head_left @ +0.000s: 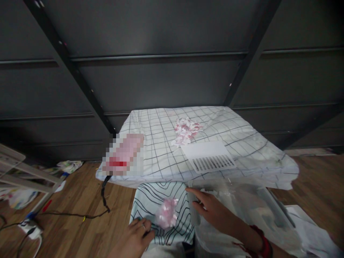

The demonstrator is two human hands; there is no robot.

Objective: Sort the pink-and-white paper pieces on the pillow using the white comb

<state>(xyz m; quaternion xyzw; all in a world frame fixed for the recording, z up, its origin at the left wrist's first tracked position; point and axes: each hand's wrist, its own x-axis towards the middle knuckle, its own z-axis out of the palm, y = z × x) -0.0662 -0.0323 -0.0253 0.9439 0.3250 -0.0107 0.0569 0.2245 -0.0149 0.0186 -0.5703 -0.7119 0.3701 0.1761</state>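
Note:
A cushion or stool top in pale blue cloth with dark wavy lines (142,197) is in front of me. On it sits a crumpled, shiny pink-and-clear plastic bundle (168,214). My left hand (138,234), with a ring on one finger, rests at the cloth's near left edge beside the bundle; its fingers are loosely bent, with nothing visible in them. My right hand (213,209) reaches over the left rim of a clear plastic bin (268,200), fingers stretched out and thumb apart. Beyond, a white slotted plastic piece (208,148) lies near a heap of white and pink scraps (186,130).
A low table under a white checked cloth (158,157) stands before a dark panelled wall (161,82). A blurred-out pink item (125,154) lies at its left. A black cable (103,195) and a power strip (30,229) are on the wooden floor, near a white rack (29,168).

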